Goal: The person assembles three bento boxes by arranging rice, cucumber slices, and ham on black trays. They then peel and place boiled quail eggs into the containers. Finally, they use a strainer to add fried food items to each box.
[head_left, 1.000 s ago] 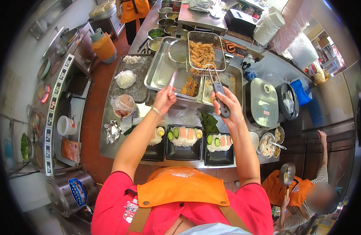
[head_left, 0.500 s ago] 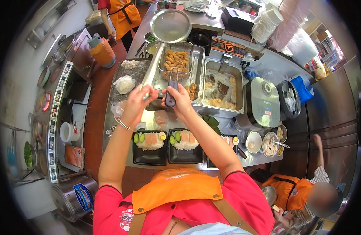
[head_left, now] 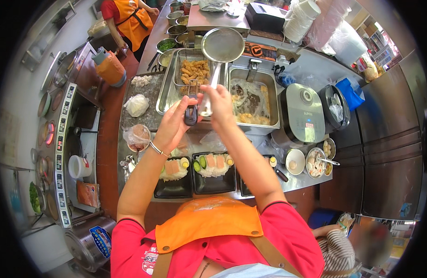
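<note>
Holds with the left hand (head_left: 174, 124) the black handle of a wire fry basket (head_left: 177, 69), fingers wrapped closed around the grip. Grips with the right hand (head_left: 218, 98) the flat metal handle of a round mesh skimmer (head_left: 223, 44), fingers pinched tight on it. Rests the basket over a long steel tray (head_left: 167, 95), just left of the fryer vat (head_left: 253, 99). Raises the skimmer above the far end of the basket, apart from the food.

Probably best to hold the basket level and well over the tray, to let oil drip there and not on the counter. Better also to move the skimmer slowly, with a firm wrist, and to stay clear of the hot vat.

Inside the basket: fried strips (head_left: 195, 72), golden, rough and crisp-looking. Basket of thin wire grid, rectangular. Skimmer of fine grey mesh, shallow and round, with a shiny rim. Tray and vat of smooth steel, with cloudy oil and crumbs in the vat. Nearer the body: black rectangular meal trays (head_left: 176, 187) with white rice and pale slices.
</note>
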A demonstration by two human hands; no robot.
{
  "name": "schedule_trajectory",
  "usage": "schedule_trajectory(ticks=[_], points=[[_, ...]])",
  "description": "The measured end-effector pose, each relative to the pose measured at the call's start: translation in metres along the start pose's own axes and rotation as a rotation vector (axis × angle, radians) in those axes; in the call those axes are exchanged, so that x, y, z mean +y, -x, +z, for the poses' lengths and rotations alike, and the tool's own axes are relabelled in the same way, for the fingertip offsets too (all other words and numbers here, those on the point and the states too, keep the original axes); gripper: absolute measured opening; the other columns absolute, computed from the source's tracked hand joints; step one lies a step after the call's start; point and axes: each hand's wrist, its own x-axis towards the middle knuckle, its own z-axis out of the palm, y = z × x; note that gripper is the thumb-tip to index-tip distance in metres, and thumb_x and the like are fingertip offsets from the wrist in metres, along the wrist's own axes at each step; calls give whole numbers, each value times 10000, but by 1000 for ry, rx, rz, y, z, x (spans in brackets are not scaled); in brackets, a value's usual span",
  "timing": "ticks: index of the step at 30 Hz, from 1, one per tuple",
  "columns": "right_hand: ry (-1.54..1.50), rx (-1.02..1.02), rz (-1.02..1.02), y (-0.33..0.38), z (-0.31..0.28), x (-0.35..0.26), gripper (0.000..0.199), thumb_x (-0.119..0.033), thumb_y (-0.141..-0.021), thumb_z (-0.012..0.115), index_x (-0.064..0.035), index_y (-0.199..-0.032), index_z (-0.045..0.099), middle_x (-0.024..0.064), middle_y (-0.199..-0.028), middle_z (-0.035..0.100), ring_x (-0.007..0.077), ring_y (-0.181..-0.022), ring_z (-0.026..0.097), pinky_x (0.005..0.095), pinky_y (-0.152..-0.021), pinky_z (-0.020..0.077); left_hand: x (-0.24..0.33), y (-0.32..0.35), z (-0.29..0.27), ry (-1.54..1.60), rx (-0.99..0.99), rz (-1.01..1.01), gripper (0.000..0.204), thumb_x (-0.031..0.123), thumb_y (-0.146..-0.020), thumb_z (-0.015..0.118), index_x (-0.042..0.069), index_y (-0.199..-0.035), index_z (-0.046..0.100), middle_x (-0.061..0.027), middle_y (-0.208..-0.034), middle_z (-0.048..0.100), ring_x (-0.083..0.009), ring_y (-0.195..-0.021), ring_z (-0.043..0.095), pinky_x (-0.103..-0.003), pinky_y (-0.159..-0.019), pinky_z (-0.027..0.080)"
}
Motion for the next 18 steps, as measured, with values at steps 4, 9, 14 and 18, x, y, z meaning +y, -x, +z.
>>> schedule_trajectory(ticks=[4, 9, 14, 18], points=[[426, -98, 116, 21, -115, -51, 244, -149, -963, 497, 0, -1156, 486, 148, -881, 695, 151, -530, 605, 279, -379, 468, 0, 9, 18, -9, 270, 70, 396, 123, -959, 567, -9, -1310, 437, -110, -1148, 583, -212, -1092, 603, -330, -823, 549], [2152, -7, -259, 42, -225, -100, 112, -45, -802, 557, -3, -905, 568, 216, -794, 665, 389, -749, 670, 463, -648, 543, -11, 3, -14, 262, 112, -124, 409, 121, -957, 542, -34, -1311, 409, -161, -1163, 597, -283, -1111, 602, -342, -807, 550], [2387, -274, -124, 20, -242, -98, 80, -37, -783, 573, -6, -828, 632, 209, -804, 678, 361, -774, 685, 401, -677, 565, -15, -2, -7, 433, 121, -247, 325, 208, -974, 518, -27, -1190, 461, -188, -1160, 587, -306, -1097, 599, -383, -878, 560], [2339, -469, -105, 2, -241, -128, 129, -52, -811, 572, 11, -722, 643, 198, -752, 686, 301, -711, 700, 388, -631, 569, -11, 2, -8, 450, 92, -257, 362, 273, -986, 483, -16, -1202, 460, -184, -1181, 565, -308, -1126, 576, -447, -952, 521]])
